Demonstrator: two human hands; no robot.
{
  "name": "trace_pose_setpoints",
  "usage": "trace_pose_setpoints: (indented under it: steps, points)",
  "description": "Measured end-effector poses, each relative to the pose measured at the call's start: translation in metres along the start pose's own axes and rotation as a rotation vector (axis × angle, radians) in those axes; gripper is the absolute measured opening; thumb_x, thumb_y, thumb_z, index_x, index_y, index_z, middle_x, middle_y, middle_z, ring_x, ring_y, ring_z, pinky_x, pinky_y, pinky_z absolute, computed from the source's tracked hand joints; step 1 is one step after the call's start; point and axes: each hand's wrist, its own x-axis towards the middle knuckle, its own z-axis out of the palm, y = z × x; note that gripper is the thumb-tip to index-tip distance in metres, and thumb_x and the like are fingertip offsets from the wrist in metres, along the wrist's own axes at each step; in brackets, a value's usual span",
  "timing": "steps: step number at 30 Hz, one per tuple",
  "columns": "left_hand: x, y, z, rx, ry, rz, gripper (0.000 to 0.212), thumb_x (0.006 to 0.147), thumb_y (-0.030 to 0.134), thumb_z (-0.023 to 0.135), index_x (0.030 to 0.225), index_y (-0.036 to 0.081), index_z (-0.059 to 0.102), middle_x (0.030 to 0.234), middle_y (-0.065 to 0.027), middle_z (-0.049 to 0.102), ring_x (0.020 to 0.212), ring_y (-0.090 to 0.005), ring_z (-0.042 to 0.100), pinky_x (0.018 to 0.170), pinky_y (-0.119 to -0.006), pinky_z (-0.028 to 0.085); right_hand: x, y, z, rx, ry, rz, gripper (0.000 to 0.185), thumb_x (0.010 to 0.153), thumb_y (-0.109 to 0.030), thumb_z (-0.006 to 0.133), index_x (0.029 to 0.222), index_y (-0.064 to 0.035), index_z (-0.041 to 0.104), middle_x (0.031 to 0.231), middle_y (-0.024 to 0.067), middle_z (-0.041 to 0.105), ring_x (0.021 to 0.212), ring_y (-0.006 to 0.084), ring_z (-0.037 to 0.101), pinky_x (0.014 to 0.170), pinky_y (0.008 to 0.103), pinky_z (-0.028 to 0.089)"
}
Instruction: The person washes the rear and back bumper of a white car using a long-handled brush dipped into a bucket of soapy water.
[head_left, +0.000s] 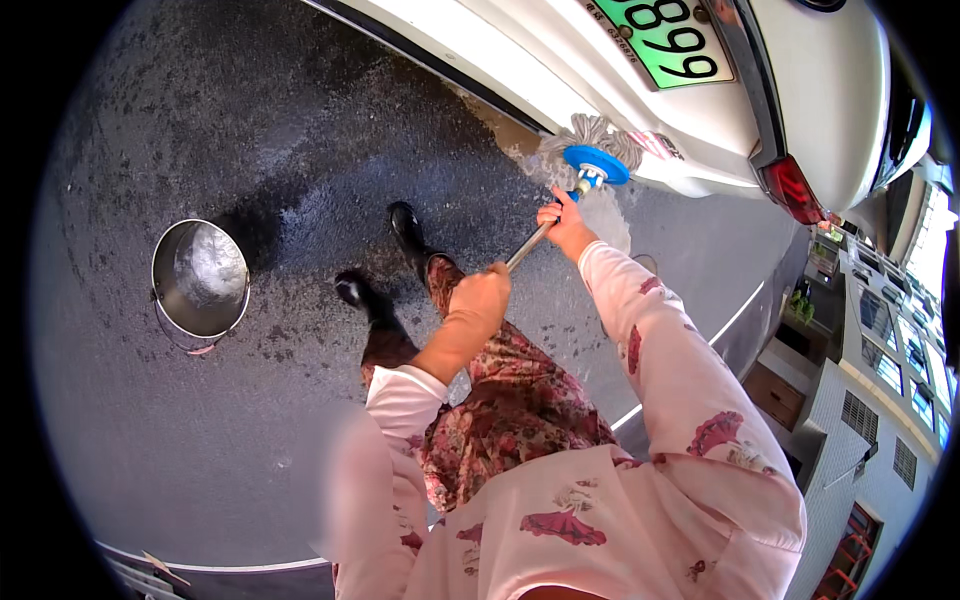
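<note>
A mop with a metal pole, a round blue plastic head (597, 164) and grey string strands (590, 132) lies slantwise before me. Its strands touch the lower edge of a white car's bumper (660, 142). My right hand (568, 224) grips the pole just below the blue head, one finger stretched along it. Lower down, my left hand (482, 298) is closed around the metal pole (528, 248). The pole's end beyond my left hand is hidden.
A metal bucket (201, 279) stands on wet dark asphalt (315, 161) at the left, its handle hanging down. Black boots (406, 225) are between bucket and mop. The car's red tail light (793, 190) is at upper right; buildings (862, 405) stand beyond.
</note>
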Motion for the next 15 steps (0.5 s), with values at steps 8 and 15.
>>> trace_pose_setpoints:
  steps: [8,15]
  points:
    - [-0.008,-0.028,0.061,0.096,0.154,-0.227,0.013,0.076,0.009,0.052,0.084,0.000,0.048,0.069,-0.0137,0.060,0.058,-0.0255,0.063,0.051,-0.032,0.051,0.070,0.043,0.011,-0.524,0.178,-0.319,0.017,0.076,-0.011,0.062,0.082,-0.0011,0.050,0.057,0.0089,0.038,0.044,0.0173,0.037,0.036,0.0283,0.032]
    - [-0.017,-0.082,0.082,0.010,0.187,-0.422,0.012,0.082,0.014,0.048,0.081,0.002,0.046,0.058,-0.0151,0.058,0.054,-0.0326,0.060,0.047,-0.040,0.049,0.132,0.122,0.064,-0.607,0.075,-0.341,0.026,0.067,-0.006,0.069,0.064,-0.0041,0.043,0.049,0.0047,0.038,0.035,0.0146,0.035,0.033,0.0263,0.026]
